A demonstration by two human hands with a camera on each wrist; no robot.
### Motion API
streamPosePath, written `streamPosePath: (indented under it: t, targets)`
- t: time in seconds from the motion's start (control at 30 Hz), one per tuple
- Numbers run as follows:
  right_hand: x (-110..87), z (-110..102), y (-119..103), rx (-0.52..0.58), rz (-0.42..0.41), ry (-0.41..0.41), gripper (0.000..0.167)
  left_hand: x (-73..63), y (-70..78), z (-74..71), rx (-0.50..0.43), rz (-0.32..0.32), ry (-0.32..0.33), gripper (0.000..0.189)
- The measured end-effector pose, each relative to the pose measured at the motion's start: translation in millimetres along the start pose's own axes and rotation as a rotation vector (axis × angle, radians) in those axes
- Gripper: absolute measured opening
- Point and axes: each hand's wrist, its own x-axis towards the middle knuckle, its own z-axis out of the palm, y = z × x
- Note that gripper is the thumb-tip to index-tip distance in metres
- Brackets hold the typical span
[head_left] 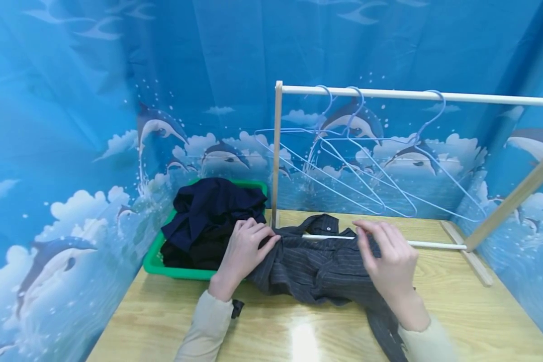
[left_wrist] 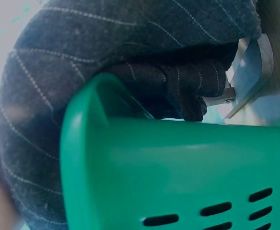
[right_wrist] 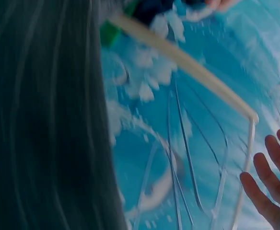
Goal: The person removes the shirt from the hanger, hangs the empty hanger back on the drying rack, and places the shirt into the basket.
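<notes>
A dark grey pinstriped shirt (head_left: 317, 271) lies bunched on the table, its collar and a small button at the back, across the rack's lower bar. My left hand (head_left: 249, 246) pinches the shirt's left part beside the green basket (head_left: 181, 273). In the left wrist view the striped cloth (left_wrist: 29, 120) curves close around the basket's corner (left_wrist: 178, 163). Above the shirt's right part hovers my right hand (head_left: 391, 261), fingers bent and thumb apart from them. The right wrist view shows its spread fingers (right_wrist: 269, 187) away from the cloth (right_wrist: 44, 115), which fills the left side.
Dark blue and black clothes (head_left: 217, 206) are heaped in the basket. Behind the shirt stands a wooden rack with a white top rail (head_left: 389, 94), and three blue wire hangers (head_left: 421, 143) hang from it. A blue dolphin-print curtain (head_left: 235, 75) surrounds the wooden table (head_left: 163, 322).
</notes>
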Motion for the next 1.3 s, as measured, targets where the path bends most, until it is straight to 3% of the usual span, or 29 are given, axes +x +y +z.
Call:
streamPosePath:
  t: [0.33,0.47,0.57,0.77,1.0,1.3]
  targets:
    - [-32.1,54.7,-25.9,0.100,0.094,-0.345,0.017,0.4,-0.5,-1.7,-0.006,-0.007,0.007,0.012]
    - [-42.8,69.8,-39.5,0.115,0.108,-0.493,0.031,1.5,3.0,-2.2,-0.017,0.017,0.025,0.010]
    - [-51.8,79.1,-50.0,0.119,0.096,-0.546,0.045,3.0,7.4,-3.0,-0.023,0.046,0.048,0.008]
    - [-65.9,88.9,-66.8,0.040,0.113,-0.539,0.058,5.9,21.1,-2.4,-0.036,0.088,0.080,0.009]
    - [-71.4,89.7,-67.9,-0.026,0.157,-0.480,0.032,6.6,35.3,-0.5,-0.051,0.104,0.033,0.010]
    - [-50.8,72.2,-45.3,-0.038,0.224,-0.474,0.019,7.7,35.0,0.0,-0.080,0.094,0.034,0.016]
